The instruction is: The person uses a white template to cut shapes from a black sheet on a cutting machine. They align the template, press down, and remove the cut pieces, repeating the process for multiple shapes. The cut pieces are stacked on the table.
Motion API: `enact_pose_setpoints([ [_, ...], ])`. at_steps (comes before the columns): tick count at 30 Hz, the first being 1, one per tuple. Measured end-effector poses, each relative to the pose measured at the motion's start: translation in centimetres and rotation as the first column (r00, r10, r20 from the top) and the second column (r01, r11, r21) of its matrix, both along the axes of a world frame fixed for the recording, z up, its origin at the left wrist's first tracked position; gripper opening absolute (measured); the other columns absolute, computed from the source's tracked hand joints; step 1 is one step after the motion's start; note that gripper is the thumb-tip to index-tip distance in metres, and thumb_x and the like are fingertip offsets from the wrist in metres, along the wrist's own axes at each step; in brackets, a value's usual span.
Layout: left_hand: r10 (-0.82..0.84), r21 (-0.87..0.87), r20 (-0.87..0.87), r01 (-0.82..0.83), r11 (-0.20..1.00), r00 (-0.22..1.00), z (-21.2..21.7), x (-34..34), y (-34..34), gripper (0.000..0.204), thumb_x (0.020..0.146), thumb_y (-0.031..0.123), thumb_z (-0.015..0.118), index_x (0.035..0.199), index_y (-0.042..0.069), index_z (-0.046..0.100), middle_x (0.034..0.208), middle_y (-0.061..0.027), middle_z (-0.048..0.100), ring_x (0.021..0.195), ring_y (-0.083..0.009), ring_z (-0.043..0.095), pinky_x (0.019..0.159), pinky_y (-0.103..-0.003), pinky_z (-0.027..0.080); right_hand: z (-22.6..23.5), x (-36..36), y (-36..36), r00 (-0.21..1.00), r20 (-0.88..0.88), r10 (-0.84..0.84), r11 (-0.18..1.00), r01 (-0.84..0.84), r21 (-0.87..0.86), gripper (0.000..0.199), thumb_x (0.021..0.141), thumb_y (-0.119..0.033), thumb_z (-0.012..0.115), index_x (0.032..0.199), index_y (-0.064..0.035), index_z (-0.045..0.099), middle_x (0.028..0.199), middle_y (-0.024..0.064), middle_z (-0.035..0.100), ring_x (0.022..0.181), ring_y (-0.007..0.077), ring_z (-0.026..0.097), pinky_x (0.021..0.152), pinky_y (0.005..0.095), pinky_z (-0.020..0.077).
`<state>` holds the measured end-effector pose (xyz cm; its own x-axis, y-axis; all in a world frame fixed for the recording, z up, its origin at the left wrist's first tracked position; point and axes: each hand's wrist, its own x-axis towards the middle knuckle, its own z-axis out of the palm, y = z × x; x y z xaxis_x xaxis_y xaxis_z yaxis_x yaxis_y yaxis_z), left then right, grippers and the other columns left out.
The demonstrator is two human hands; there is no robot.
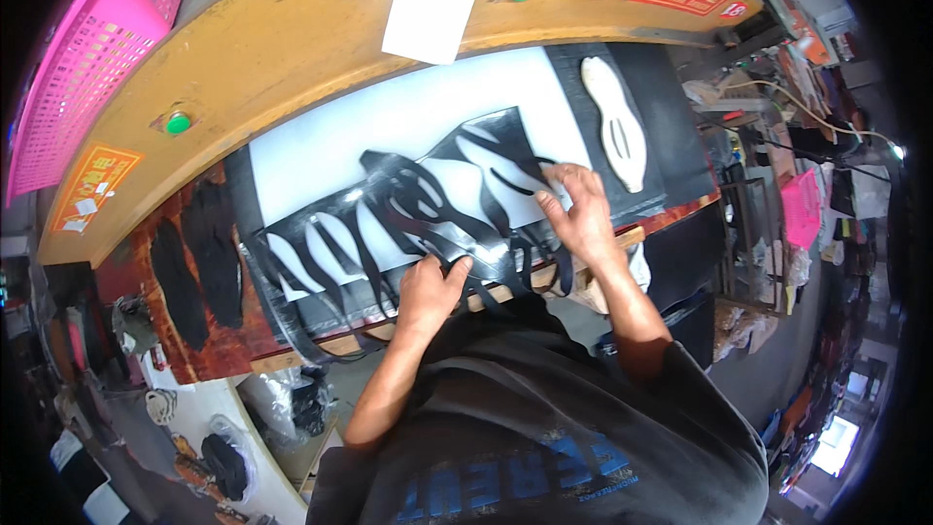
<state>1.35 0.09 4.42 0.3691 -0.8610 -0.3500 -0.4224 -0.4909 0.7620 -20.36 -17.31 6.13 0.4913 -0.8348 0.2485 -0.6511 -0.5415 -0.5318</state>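
A sheet of thin black material point(408, 204) with several sole-shaped holes cut out of it lies on a white cutting board point(389, 122). My left hand point(432, 287) rests flat on the sheet's near edge, fingers pressing down on it. My right hand point(578, 209) lies on the sheet's right part, fingers spread over the black strips. A white sole-shaped cutting die point(617, 122) sits on a black mat to the right of the sheet, apart from both hands.
A yellow machine beam point(292, 29) with green buttons point(178, 122) and a red warning label curves over the board. A pink basket point(92, 49) sits at upper left. Black cut-out sole pieces point(199, 262) lie on the red surface to the left. Cluttered shelves stand at right.
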Motion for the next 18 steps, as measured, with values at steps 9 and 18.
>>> enact_pose_setpoints([
  [9,-0.052,-0.047,0.743,0.130,0.990,0.667,-1.1,20.3,7.7,0.071,0.097,0.032,0.076,0.156,0.002,0.050,0.163,-0.0299,0.044,0.149,-0.0495,0.043,0.124,-0.054,0.037,-3.0,4.3,-8.1,0.879,-0.357,0.316,0.948,-0.279,0.154,0.098,0.081,-0.024,0.089,0.166,-0.0219,0.042,0.175,0.0181,0.031,0.155,0.0517,0.033,0.128,0.0541,0.0337],
  [18,-0.422,0.480,0.744,0.026,0.877,0.519,0.5,23.7,7.8,0.083,0.084,0.066,0.082,0.131,-0.001,0.067,0.111,-0.0280,0.076,0.107,-0.0478,0.072,0.092,-0.056,0.056,-2.8,8.1,-10.5,0.768,-0.577,0.277,0.893,-0.428,-0.140,0.020,0.065,-0.027,0.076,0.067,-0.0071,0.073,0.063,0.0117,0.067,0.059,0.0285,0.063,0.053,0.0495,0.0493],
])
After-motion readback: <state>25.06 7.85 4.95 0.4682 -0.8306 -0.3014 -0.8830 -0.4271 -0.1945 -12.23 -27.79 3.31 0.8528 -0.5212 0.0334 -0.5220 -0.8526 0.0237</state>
